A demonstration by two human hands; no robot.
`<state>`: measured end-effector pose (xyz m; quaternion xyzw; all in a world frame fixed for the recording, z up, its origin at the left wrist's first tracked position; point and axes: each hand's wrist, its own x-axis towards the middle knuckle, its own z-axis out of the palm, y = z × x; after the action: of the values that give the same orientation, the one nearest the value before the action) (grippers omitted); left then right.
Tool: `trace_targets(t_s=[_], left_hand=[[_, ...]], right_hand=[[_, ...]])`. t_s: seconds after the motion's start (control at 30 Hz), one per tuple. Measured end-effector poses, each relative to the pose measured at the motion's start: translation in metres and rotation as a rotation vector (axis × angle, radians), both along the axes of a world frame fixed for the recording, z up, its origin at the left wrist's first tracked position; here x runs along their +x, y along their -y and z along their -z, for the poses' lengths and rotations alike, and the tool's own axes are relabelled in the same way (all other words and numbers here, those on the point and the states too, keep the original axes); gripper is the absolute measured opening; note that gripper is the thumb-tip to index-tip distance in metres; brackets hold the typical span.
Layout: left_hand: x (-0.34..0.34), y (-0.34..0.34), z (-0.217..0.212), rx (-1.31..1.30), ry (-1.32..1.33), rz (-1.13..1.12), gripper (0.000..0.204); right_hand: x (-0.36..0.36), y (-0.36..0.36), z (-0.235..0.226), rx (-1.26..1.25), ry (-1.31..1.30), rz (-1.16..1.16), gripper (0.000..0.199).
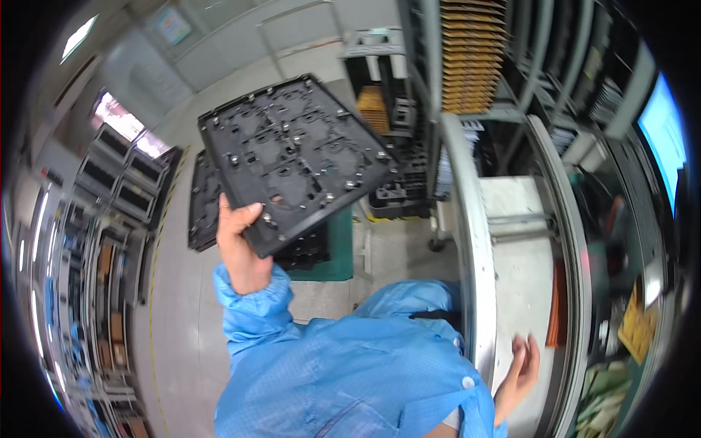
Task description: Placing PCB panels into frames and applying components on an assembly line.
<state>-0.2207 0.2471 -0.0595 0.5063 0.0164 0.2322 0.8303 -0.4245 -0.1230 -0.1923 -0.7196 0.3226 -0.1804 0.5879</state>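
Note:
My left hand (241, 247) grips a black rectangular fixture plate (274, 150) by its near left corner. The thumb lies on the top face, and the other fingers are partly hidden beneath. Recessed cutouts and small metal clips or screws cover the plate, which is raised and tilted. Below it, more black plates (201, 201) are stacked beside a green surface (339, 248), partly hidden. Off to the right, my right hand (520, 372) holds nothing visible. Its fingers are a little apart and half curled, over the white surface (511, 285) between the metal rails.
Metal rails (471, 233) of a machine frame run along my right side. A rack of stacked orange-brown boards (473, 58) stands beyond them. At the far right glows a blue screen (661, 139). Shelving (109, 299) lines the left, past a yellow floor line (155, 277).

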Motion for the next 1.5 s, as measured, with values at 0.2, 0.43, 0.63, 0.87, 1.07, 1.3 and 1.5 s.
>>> trace_targets(t_s=[0.2, 0.43, 0.63, 0.87, 1.07, 1.3, 1.5], left_hand=[[0.031, 0.116, 0.063, -0.242, -0.115, 0.602, 0.062], [0.001, 0.195, 0.131, -0.184, -0.034, 1.055, 0.080], [0.133, 0.218, 0.130, -0.160, -0.410, 1.566, 0.100], [0.147, 0.312, 0.147, 0.450, -0.780, 2.041, 0.093], [0.143, 0.354, 0.152, 0.568, -0.747, 2.047, 0.084], [0.152, 0.377, 0.172, 0.588, -0.745, 2.095, 0.077], [0.126, 0.361, 0.158, 0.782, -0.134, 1.468, 0.071]], right_hand=[[0.078, -0.036, -0.034, 0.566, 0.478, -0.360, 0.080], [0.119, -0.037, -0.016, 0.759, 0.865, 0.183, 0.052], [0.027, 0.014, 0.002, 0.716, 0.754, 0.336, 0.070], [-0.036, 0.056, 0.036, 0.805, 0.573, 0.410, 0.074], [-0.042, 0.078, 0.061, 0.857, 0.581, 0.468, 0.070], [-0.040, 0.096, 0.063, 0.885, 0.508, 0.485, 0.073], [-0.037, 0.140, 0.010, -0.686, -0.072, 0.731, 0.057]])
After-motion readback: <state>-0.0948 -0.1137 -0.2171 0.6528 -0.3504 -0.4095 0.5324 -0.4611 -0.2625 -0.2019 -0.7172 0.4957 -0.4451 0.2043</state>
